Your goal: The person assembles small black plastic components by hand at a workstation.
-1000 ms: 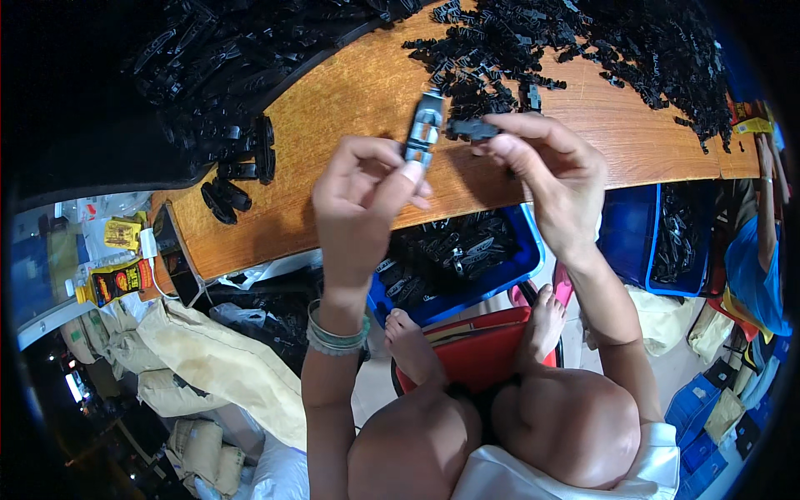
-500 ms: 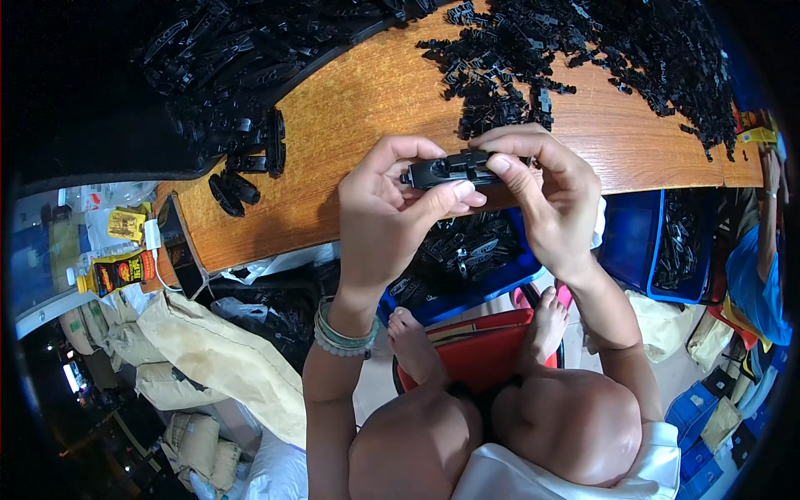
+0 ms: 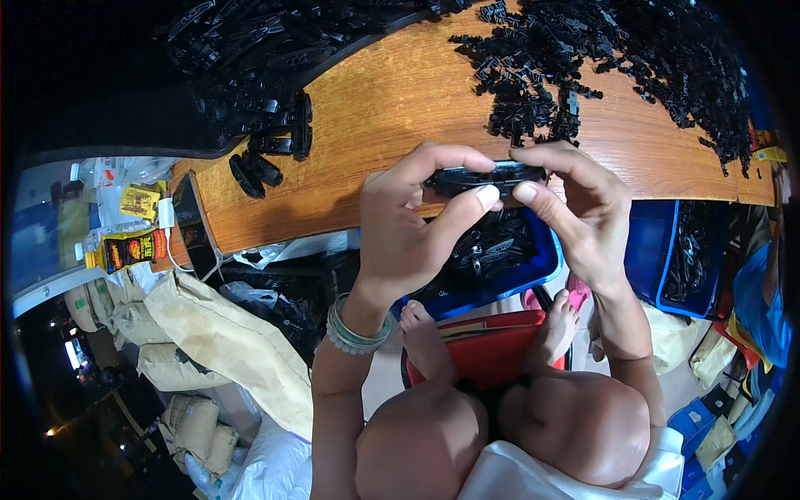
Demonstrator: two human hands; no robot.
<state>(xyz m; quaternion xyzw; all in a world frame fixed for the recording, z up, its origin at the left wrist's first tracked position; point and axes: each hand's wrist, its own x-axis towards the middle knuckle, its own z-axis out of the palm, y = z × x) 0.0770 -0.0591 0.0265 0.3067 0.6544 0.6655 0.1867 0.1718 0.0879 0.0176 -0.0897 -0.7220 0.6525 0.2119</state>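
An elongated black plastic part (image 3: 471,180) is held level above the table's near edge. My left hand (image 3: 414,218) pinches its left end between thumb and fingers. At its right end, the thumb and index finger of my right hand (image 3: 590,215) grip it, with the tips of both hands almost meeting along the part. Below it, a blue bin (image 3: 546,265) holds many black plastic pieces. Small black clips (image 3: 533,104) lie heaped on the far right of the table. A few larger black parts (image 3: 258,168) rest on the wood to the left.
The wooden table (image 3: 375,104) curves across the view. A large black pile (image 3: 267,42) fills the far left. Another blue bin (image 3: 642,250) stands at the right, near a person in blue (image 3: 765,292). Sacks (image 3: 225,342) and a yellow-and-black packet (image 3: 133,250) are at left.
The part has turned in my fingers, from its recessed face showing to a smoother, narrower side. The view has shifted, so the table and bins appear farther right.
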